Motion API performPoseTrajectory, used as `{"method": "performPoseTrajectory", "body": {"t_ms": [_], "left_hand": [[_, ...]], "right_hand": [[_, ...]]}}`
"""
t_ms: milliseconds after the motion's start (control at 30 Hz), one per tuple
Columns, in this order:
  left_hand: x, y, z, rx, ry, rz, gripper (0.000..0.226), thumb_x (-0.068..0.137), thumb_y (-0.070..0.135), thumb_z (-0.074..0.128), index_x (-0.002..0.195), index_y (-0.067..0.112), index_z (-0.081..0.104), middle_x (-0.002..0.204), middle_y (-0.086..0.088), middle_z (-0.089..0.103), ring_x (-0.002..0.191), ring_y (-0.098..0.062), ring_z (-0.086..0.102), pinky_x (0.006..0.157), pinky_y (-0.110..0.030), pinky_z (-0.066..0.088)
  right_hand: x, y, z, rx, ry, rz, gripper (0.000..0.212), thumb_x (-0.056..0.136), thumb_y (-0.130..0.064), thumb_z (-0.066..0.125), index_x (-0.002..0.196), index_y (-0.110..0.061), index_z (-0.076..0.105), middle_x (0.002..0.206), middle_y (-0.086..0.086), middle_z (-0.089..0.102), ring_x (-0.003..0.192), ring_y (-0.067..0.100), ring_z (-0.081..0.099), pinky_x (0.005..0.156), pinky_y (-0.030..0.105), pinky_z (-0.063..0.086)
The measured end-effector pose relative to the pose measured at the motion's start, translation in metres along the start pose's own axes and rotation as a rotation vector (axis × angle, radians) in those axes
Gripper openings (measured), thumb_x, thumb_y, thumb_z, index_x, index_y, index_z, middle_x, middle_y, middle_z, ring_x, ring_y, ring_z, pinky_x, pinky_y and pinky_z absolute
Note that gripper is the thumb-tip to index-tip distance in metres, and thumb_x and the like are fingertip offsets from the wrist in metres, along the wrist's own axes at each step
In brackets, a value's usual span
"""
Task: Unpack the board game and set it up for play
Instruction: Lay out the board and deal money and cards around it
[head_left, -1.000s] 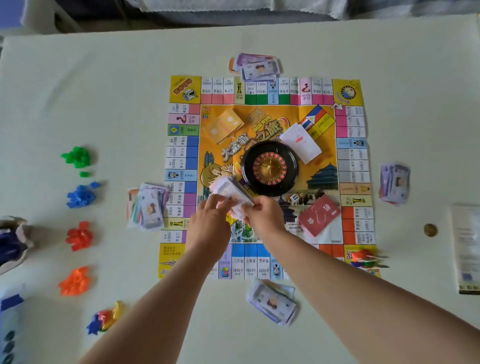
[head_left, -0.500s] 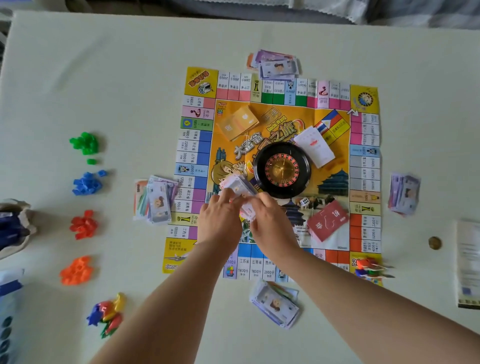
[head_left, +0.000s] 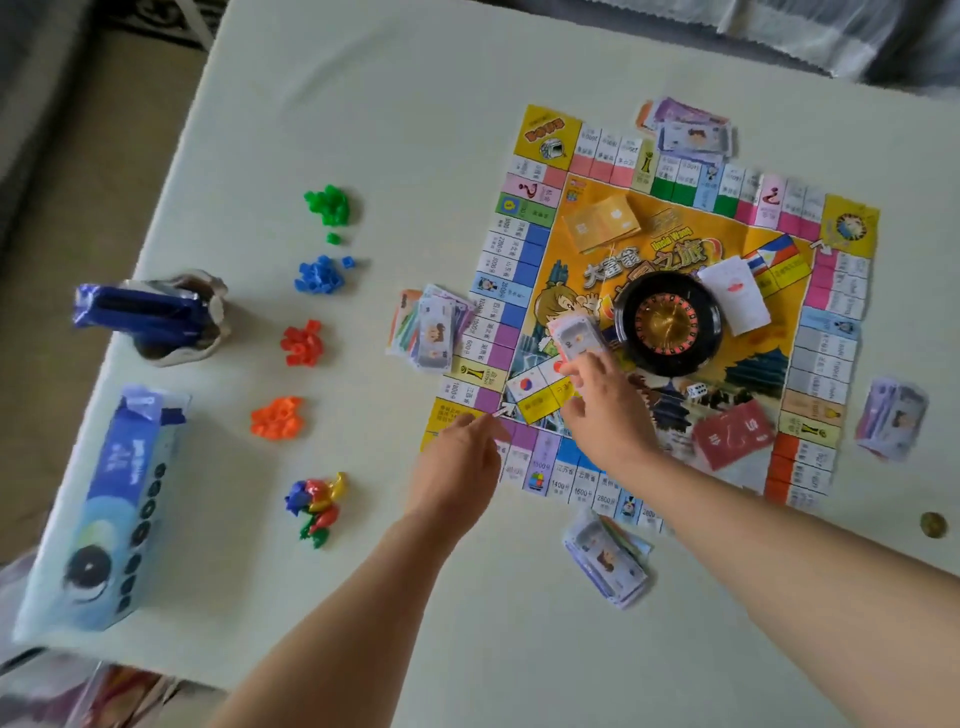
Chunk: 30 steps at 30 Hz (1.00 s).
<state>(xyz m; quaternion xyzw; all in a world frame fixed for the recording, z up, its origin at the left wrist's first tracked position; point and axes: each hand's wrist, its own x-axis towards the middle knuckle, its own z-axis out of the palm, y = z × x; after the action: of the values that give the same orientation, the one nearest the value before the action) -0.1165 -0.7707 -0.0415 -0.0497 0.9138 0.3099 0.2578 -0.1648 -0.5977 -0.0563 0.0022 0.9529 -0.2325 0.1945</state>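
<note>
The paper game board (head_left: 826, 358) lies flat on the white table, with a black roulette wheel (head_left: 667, 322) at its centre. My right hand (head_left: 605, 410) is over the board's near-left part and grips a small stack of cards (head_left: 574, 338) just left of the wheel. My left hand (head_left: 457, 460) hovers at the board's near-left corner, off the cards, fingers loosely curled with nothing seen in them. Orange (head_left: 602, 223), white (head_left: 735, 293) and red (head_left: 732, 434) card decks lie on the board, and a white die (head_left: 696, 391) sits below the wheel.
Money piles lie at the board's left (head_left: 431, 332), far (head_left: 691, 130), near (head_left: 605, 566) and right (head_left: 891, 418) sides. Green (head_left: 327, 202), blue (head_left: 319, 275), red (head_left: 304, 343) and orange (head_left: 278, 415) house heaps and coloured tokens (head_left: 314, 504) sit left. A blue box (head_left: 104, 509) and a torn bag (head_left: 156, 317) line the table's left edge.
My left hand has let go of the card stack and drawn back to the left; my right hand alone holds it now. My view has swung left, showing the table's left edge.
</note>
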Motion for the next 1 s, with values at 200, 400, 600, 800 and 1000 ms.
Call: {"method": "performPoseTrajectory", "body": {"t_ms": [200, 400, 600, 800, 1000], "left_hand": [[-0.069, -0.089, -0.031, -0.079, 0.199, -0.288, 0.026, 0.084, 0.001, 0.048, 0.094, 0.017, 0.067, 0.101, -0.002, 0.060, 0.088, -0.025, 0.060, 0.068, -0.029, 0.041], [-0.091, -0.161, -0.068, -0.088, 0.318, -0.362, 0.033, 0.080, 0.000, 0.057, 0.110, 0.014, 0.060, 0.112, -0.010, 0.050, 0.083, -0.030, 0.058, 0.073, -0.030, 0.043], [-0.053, -0.200, -0.100, -0.039, 0.325, -0.276, 0.057, 0.078, 0.001, 0.063, 0.130, 0.017, 0.046, 0.125, -0.009, 0.037, 0.098, -0.024, 0.049, 0.080, -0.023, 0.036], [-0.016, -0.216, -0.107, 0.001, 0.256, -0.187, 0.066, 0.075, -0.001, 0.064, 0.134, 0.020, 0.044, 0.125, -0.010, 0.036, 0.105, -0.028, 0.051, 0.081, -0.026, 0.042], [-0.005, -0.229, -0.103, 0.007, 0.269, -0.108, 0.043, 0.080, 0.007, 0.067, 0.120, 0.017, 0.056, 0.113, -0.010, 0.044, 0.093, -0.030, 0.054, 0.076, -0.031, 0.043]], "right_hand": [[-0.043, -0.081, 0.064, 0.166, -0.355, -0.106, 0.020, 0.091, -0.009, 0.052, 0.108, -0.015, 0.062, 0.099, -0.006, 0.061, 0.077, 0.014, 0.057, 0.074, 0.028, 0.047], [-0.054, -0.142, 0.110, 0.186, -0.382, -0.118, 0.034, 0.086, -0.006, 0.054, 0.118, -0.015, 0.055, 0.103, 0.000, 0.054, 0.075, 0.012, 0.047, 0.079, 0.030, 0.044], [-0.026, -0.207, 0.137, 0.118, -0.260, -0.155, 0.050, 0.083, -0.009, 0.057, 0.131, -0.018, 0.044, 0.123, 0.008, 0.043, 0.088, 0.029, 0.059, 0.082, 0.039, 0.048], [0.005, -0.250, 0.164, -0.049, -0.210, -0.225, 0.071, 0.080, -0.014, 0.070, 0.139, -0.029, 0.035, 0.132, 0.004, 0.031, 0.113, 0.025, 0.049, 0.087, 0.036, 0.046], [0.016, -0.255, 0.179, -0.198, -0.177, -0.260, 0.048, 0.080, -0.014, 0.070, 0.121, -0.017, 0.045, 0.123, 0.006, 0.035, 0.104, 0.026, 0.052, 0.082, 0.037, 0.046]]}}
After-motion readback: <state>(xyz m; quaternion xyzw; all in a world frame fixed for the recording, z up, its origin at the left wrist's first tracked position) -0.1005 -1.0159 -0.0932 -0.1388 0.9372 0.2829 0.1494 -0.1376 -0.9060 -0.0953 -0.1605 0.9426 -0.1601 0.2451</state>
